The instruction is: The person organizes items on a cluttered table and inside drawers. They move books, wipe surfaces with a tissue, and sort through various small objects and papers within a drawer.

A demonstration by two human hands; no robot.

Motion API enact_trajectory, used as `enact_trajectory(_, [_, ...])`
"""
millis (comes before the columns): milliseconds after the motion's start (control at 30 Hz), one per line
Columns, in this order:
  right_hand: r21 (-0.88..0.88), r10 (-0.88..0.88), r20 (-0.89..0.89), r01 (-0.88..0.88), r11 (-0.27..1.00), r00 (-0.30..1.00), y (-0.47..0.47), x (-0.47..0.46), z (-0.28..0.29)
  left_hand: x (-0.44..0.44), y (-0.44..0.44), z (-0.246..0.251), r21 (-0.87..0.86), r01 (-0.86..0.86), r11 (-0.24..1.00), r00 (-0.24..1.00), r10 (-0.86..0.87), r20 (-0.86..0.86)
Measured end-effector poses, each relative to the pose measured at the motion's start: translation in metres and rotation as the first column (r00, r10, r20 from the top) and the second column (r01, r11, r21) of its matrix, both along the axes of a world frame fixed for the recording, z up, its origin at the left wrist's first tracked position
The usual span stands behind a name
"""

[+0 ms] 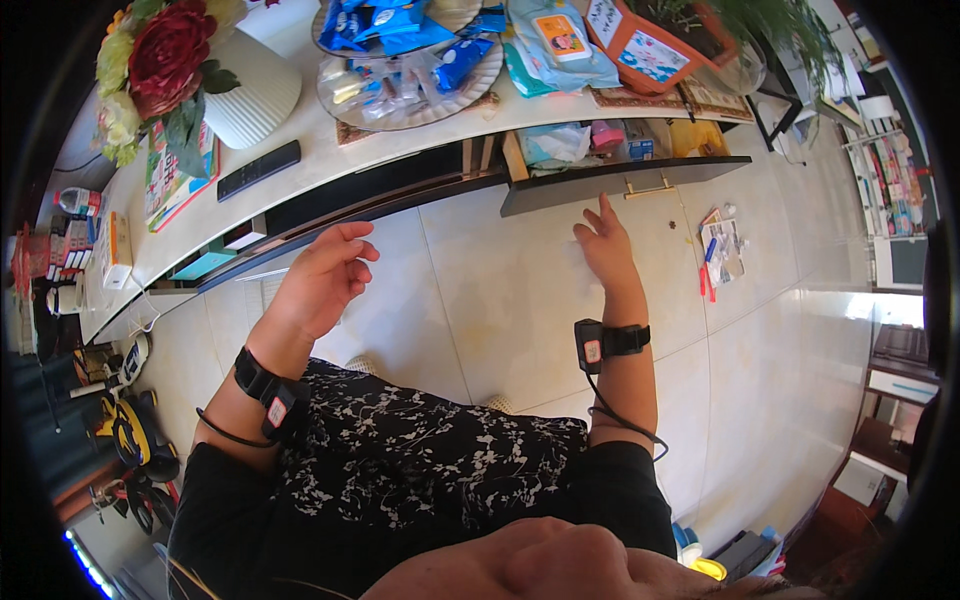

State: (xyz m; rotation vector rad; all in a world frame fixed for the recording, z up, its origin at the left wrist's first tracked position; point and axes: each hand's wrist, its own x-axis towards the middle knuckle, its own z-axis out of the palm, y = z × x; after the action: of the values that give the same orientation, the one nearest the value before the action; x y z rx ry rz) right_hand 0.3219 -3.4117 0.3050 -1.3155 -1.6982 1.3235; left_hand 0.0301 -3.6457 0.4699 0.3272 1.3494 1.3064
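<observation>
My left hand (327,276) is empty with its fingers loosely curled, over the floor in front of the cabinet. My right hand (605,244) holds nothing; its fingers are apart, just below the front of a pulled-out drawer (600,187) with a gold handle (649,188). Inside the drawer lie a pink item (606,136), a small blue box (641,150), a yellow bag (694,140) and crumpled light-coloured packaging (556,145). Whether a fingertip touches the drawer, I cannot tell. Each wrist wears a black strap with a cabled device.
The cabinet top (319,169) bears a remote control (259,171), a white ribbed vase (259,90), a tiered tray (420,112) of wrapped snacks, wipes (562,37) and an orange planter (649,56). Papers (726,259) and a red-and-blue item (708,266) lie on the tiled floor.
</observation>
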Motion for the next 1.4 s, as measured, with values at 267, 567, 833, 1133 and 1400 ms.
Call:
enact_trajectory(267, [-0.101,-0.082,-0.166,0.065,0.993,0.983,0.048,-0.057,0.005,-0.010,-0.004,0.010,0.060,-0.025,0.998,0.999,0.024,0.025])
enact_trajectory(567, [0.805,-0.299,0.025,0.158,0.572,0.954,0.078,-0.089,0.054,-0.009,-0.006,0.021,0.078,-0.025,0.997,0.998,0.020,0.066])
enact_trajectory(833, [0.841,-0.176,0.256,-0.129,0.525,0.951,0.008,-0.154,0.073,-0.012,-0.018,0.025,0.094,-0.046,0.995,0.993,0.035,0.115])
enact_trajectory(1133, [0.824,-0.101,0.425,-0.338,0.454,0.900,-0.061,-0.187,0.072,-0.017,-0.035,0.030,0.150,-0.052,0.987,0.991,0.032,0.133])
enact_trajectory(1400, [0.842,0.212,0.392,-0.442,0.310,0.895,-0.141,-0.284,0.080,-0.026,-0.041,0.030,0.240,-0.101,0.965,0.982,0.058,0.180])
